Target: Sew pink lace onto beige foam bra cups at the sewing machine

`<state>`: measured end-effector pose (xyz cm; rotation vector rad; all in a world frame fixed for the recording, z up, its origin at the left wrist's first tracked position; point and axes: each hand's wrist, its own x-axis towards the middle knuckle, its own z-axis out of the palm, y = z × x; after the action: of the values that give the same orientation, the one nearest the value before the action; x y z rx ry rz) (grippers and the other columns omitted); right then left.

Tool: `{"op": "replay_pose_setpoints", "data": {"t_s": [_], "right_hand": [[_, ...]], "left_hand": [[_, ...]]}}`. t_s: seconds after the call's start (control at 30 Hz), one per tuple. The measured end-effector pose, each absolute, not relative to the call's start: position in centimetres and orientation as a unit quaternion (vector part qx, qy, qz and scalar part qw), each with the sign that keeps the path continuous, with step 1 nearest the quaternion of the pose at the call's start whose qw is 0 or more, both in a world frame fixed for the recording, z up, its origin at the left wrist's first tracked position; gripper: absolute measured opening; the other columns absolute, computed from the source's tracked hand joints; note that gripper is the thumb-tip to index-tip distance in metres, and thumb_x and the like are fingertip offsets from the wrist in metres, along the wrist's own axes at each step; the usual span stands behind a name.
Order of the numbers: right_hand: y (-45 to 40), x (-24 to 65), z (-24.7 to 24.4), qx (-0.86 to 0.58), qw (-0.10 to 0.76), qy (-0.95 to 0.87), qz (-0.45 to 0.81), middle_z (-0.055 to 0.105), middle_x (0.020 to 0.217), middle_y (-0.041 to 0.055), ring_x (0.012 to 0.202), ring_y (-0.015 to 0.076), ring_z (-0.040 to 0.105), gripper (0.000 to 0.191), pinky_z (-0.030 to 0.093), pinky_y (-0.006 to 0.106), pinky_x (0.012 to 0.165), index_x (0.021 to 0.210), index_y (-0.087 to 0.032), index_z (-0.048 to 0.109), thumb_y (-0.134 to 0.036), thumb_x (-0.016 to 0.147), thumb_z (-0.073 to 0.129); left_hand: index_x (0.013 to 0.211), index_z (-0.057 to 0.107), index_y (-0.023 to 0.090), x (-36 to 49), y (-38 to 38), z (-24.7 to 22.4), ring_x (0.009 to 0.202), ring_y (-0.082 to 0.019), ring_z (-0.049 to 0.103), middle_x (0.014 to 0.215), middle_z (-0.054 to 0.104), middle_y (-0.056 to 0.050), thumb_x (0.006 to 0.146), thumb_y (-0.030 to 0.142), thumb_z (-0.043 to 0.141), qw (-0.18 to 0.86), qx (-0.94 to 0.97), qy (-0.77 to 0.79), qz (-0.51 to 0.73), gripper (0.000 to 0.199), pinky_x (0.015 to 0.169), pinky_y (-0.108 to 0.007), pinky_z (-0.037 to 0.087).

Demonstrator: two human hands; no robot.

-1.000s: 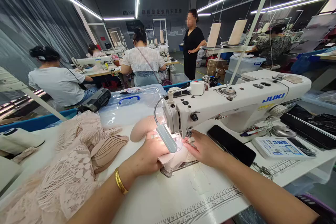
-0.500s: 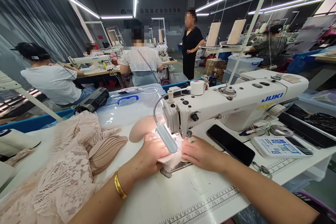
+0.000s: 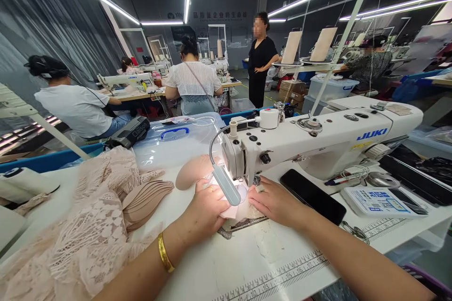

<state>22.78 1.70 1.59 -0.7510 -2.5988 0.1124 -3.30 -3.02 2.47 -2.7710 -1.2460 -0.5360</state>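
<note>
A pale pink fabric piece (image 3: 236, 211) lies at the needle end of the white sewing machine (image 3: 303, 138), brightly lit by a small grey lamp (image 3: 228, 186) on a bent neck. The lamp hides part of the fabric and my left fingertips. My left hand (image 3: 206, 207) grips the fabric from the left, thumb toward the needle. On the right side, my right hand (image 3: 273, 201) has its fingers bent and pressed together on the fabric's edge, close to the presser foot. A smooth beige moulded cup (image 3: 192, 171) sits just behind my left hand; whether it joins the fabric, I cannot tell.
Beige lace (image 3: 81, 211) and stacked beige cups (image 3: 146, 202) lie left. Right are a black phone (image 3: 312, 195), a white-blue box (image 3: 379, 202) and small scissors (image 3: 355, 231). A clear plastic lid (image 3: 176, 143) lies behind. Several people are beyond.
The whole view has shifted slightly right and down. My right fingers have eased a little away from the lamp, showing more fabric between the hands. Both hands stay at the fabric.
</note>
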Motion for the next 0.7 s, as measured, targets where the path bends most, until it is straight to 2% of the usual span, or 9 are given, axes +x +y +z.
{"op": "replay_pose_setpoints", "data": {"t_s": [0.1, 0.2, 0.3, 0.4, 0.53, 0.7], "right_hand": [[1.9, 22.9, 1.4, -0.266, 0.218, -0.939, 0.027, 0.062, 0.089, 0.0067, 0.088, 0.0233, 0.052, 0.031, 0.044, 0.034, 0.074, 0.080, -0.021, 0.063, -0.016, 0.105, 0.046], [1.8, 23.2, 1.2, -0.263, 0.240, -0.934, 0.016, 0.063, 0.088, 0.0072, 0.088, 0.0239, 0.052, 0.029, 0.044, 0.034, 0.073, 0.082, -0.021, 0.064, -0.017, 0.104, 0.046], [1.3, 23.2, 1.4, -0.224, 0.273, -0.935, 0.036, 0.067, 0.095, 0.0079, 0.088, 0.0232, 0.054, 0.020, 0.046, 0.036, 0.076, 0.096, -0.020, 0.066, -0.018, 0.103, 0.048], [0.6, 22.9, 1.9, -0.149, 0.256, -0.951, 0.086, 0.071, 0.105, 0.0061, 0.090, 0.0208, 0.057, 0.020, 0.046, 0.036, 0.083, 0.109, -0.022, 0.065, -0.013, 0.100, 0.049], [0.2, 22.5, 2.2, -0.100, 0.226, -0.961, 0.123, 0.074, 0.096, 0.0017, 0.087, 0.0197, 0.057, 0.019, 0.044, 0.035, 0.081, 0.097, -0.022, 0.064, -0.007, 0.093, 0.052], [0.4, 22.5, 1.9, -0.116, 0.214, -0.962, 0.126, 0.075, 0.097, 0.0025, 0.088, 0.0206, 0.058, 0.020, 0.043, 0.037, 0.081, 0.094, -0.022, 0.064, -0.007, 0.092, 0.051]], "left_hand": [[0.088, 0.067, 0.023, -3.3, -3.1, 2.0, 0.085, -0.024, 0.061, 0.087, 0.070, -0.003, 0.077, 0.009, 0.055, 0.013, -0.899, -0.396, -0.187, 0.022, 0.090, -0.048, 0.032], [0.094, 0.069, 0.024, -3.3, -3.3, 2.0, 0.088, -0.024, 0.062, 0.087, 0.070, -0.002, 0.080, 0.009, 0.056, 0.014, -0.903, -0.382, -0.196, 0.024, 0.095, -0.051, 0.032], [0.090, 0.067, 0.023, -3.1, -3.9, 2.4, 0.086, -0.024, 0.063, 0.085, 0.070, -0.001, 0.084, 0.011, 0.060, 0.013, -0.906, -0.383, -0.182, 0.015, 0.100, -0.054, 0.031], [0.088, 0.065, 0.022, -2.8, -4.7, 2.8, 0.086, -0.023, 0.063, 0.089, 0.070, -0.001, 0.087, 0.017, 0.063, 0.001, -0.910, -0.376, -0.174, 0.005, 0.101, -0.056, 0.031], [0.093, 0.066, 0.023, -2.4, -5.6, 2.9, 0.075, -0.019, 0.059, 0.088, 0.070, 0.001, 0.091, 0.023, 0.064, -0.018, -0.919, -0.354, -0.170, 0.002, 0.103, -0.059, 0.028], [0.104, 0.069, 0.027, -2.0, -6.3, 2.9, 0.074, -0.019, 0.061, 0.093, 0.073, 0.001, 0.090, 0.026, 0.070, -0.012, -0.916, -0.363, -0.172, 0.015, 0.104, -0.057, 0.028]]}}
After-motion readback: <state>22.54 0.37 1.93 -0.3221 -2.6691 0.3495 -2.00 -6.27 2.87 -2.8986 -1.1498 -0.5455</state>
